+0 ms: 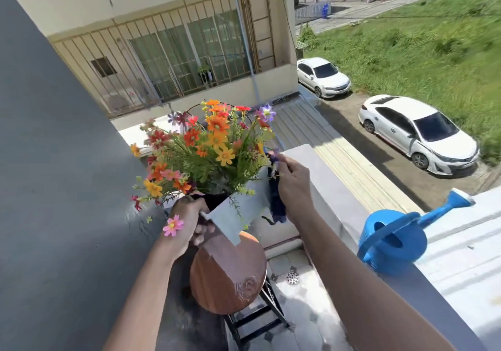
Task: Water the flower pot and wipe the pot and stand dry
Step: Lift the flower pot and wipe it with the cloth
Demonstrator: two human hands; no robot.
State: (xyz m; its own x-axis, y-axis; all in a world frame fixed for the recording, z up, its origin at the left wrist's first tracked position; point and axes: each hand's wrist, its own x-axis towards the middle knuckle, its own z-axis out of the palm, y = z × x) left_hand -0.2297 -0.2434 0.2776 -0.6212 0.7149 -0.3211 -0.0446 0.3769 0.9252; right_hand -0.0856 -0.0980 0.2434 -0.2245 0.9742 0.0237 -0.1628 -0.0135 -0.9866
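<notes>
A grey square flower pot full of orange, red and pink flowers is lifted and tilted above the round wooden stand. My left hand grips the pot's near left rim. My right hand is at the pot's right side, pinching a dark blue cloth that hangs down against the pot wall. The stand's top shows a wet patch near its front edge. A blue watering can rests on the balcony ledge to the right, spout pointing away.
A dark grey wall runs along the left. The grey balcony ledge runs diagonally on the right. A floor drain lies beside the stand's black metal legs. Cars and grass lie far below.
</notes>
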